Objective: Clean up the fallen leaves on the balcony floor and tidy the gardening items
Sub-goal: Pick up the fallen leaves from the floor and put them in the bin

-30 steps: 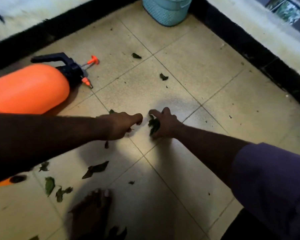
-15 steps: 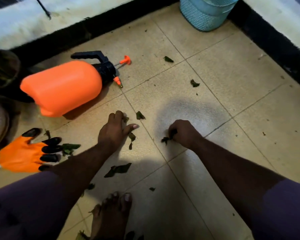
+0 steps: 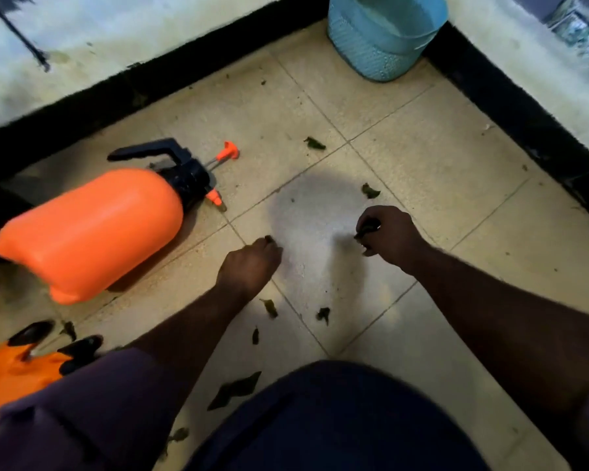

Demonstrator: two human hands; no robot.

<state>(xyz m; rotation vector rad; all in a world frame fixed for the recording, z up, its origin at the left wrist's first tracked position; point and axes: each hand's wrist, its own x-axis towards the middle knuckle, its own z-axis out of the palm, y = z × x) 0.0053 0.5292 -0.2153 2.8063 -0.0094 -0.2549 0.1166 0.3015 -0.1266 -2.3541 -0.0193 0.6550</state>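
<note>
The left hand [image 3: 249, 266] has moved from a spread reach to a pinch on 1 leaf [image 3: 269, 238]; right hand [image 3: 386, 234] stays clenched around gathered leaves [image 3: 366, 230], so picking continues.

Single head-worn view, looking steeply down and forward, close over tiled floor [image 3: 422, 158]; wall [image 3: 150, 35] along top edge, wearer's arms entering from below.

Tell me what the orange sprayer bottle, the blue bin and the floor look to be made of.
Orange pressure sprayer bottle: seemingly smooth moulded plastic, soft sheen, black plastic pump head. Light blue bin: probably plastic too, its wall embossed with a fine weave-like texture. Beige balcony floor: likely ceramic tile, matte and speckled, with visible grout lines.
</note>
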